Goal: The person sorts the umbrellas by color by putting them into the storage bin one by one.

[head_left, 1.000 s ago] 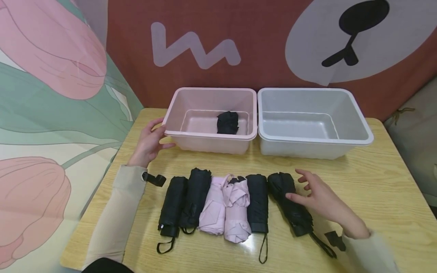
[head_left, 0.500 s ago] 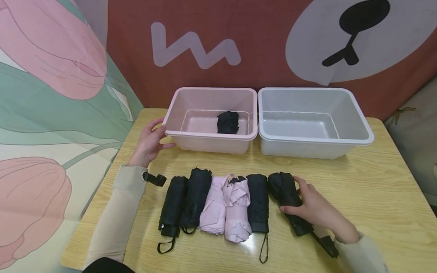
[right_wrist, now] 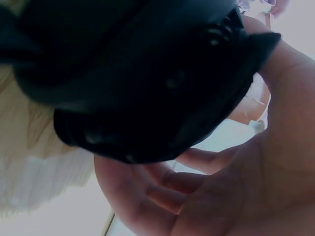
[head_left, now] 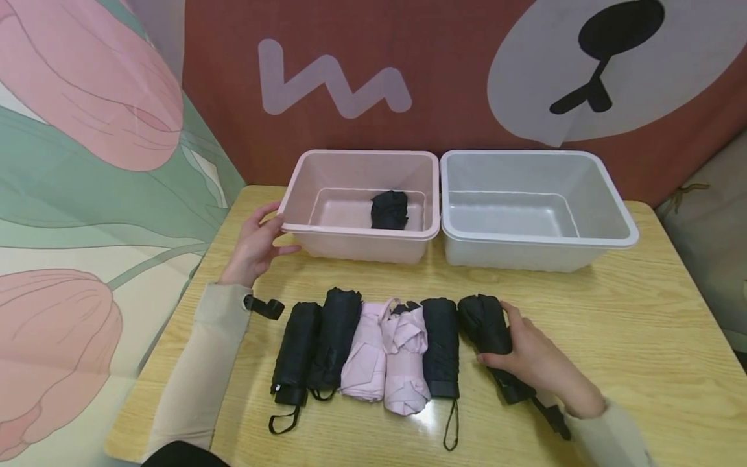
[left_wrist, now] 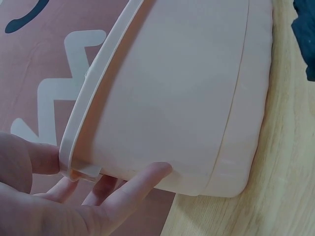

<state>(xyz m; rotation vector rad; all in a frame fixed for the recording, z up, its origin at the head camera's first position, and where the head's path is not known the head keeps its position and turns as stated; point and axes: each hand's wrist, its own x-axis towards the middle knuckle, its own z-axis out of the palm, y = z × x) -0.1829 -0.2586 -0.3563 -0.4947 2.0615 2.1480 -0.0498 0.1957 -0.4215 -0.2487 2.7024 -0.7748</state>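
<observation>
My right hand (head_left: pixel 545 363) grips the rightmost folded black umbrella (head_left: pixel 483 322), thumb on its near left side and fingers around its right side. In the right wrist view the dark umbrella (right_wrist: pixel 147 93) fills the upper part, with curled fingers (right_wrist: pixel 133 196) under it. My left hand (head_left: pixel 253 246) holds the left corner of a pink plastic bin (head_left: pixel 362 247). The left wrist view has fingers at the bin's rim corner and one digit against its outer wall (left_wrist: pixel 172 98). Inside that bin lies a black folded umbrella (head_left: pixel 389 209).
A whitish bin (head_left: pixel 519 255) stands right beside the pink one. Left of the gripped umbrella, several folded umbrellas lie in a row, among them a black one (head_left: pixel 440 350), a pink one (head_left: pixel 406 370) and another black one (head_left: pixel 296 350). The wooden table (head_left: pixel 671 324) meets a printed cloth (head_left: pixel 455 84) behind.
My right hand has moved left and closed its fingers on the rightmost black umbrella, which still lies in its place. The left hand stays at the pink bin's corner.
</observation>
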